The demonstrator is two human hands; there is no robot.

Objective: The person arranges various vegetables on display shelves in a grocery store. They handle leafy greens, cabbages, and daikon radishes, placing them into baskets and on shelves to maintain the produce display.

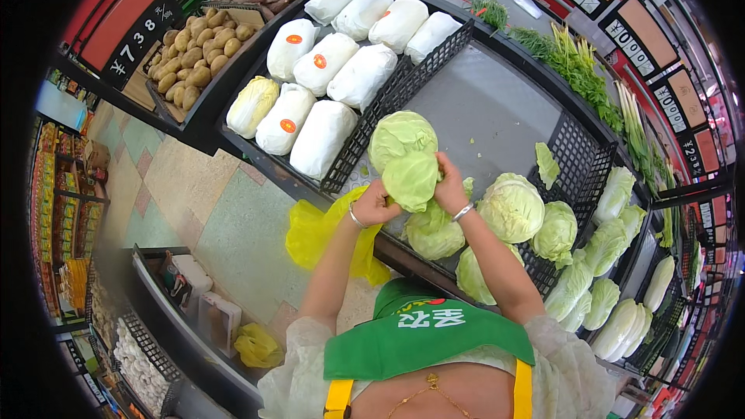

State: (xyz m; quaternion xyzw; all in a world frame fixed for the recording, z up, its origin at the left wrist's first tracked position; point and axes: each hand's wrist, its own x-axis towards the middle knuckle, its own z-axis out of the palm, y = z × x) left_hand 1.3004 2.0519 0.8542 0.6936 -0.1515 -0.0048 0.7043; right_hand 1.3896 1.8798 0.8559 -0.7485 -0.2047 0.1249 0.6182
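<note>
My left hand (374,206) and my right hand (451,184) grip a small green cabbage (411,181) between them, one from each side, over the front edge of the display. Right behind it lies a larger round cabbage (401,137) against the black plastic divider. Under my right hand and forearm sit more cabbages, one partly hidden (435,234), a paler one (511,207) to the right and another (554,231) beyond. A yellow plastic bag (317,233) hangs at the display edge beside my left wrist.
White-wrapped cabbages (323,137) fill the left section behind a black mesh divider (401,102). Potatoes (198,49) sit in a crate further left. Long napa cabbages (608,244) lie at the right. Loose leaf pieces (547,164) rest on the grey display surface (495,99).
</note>
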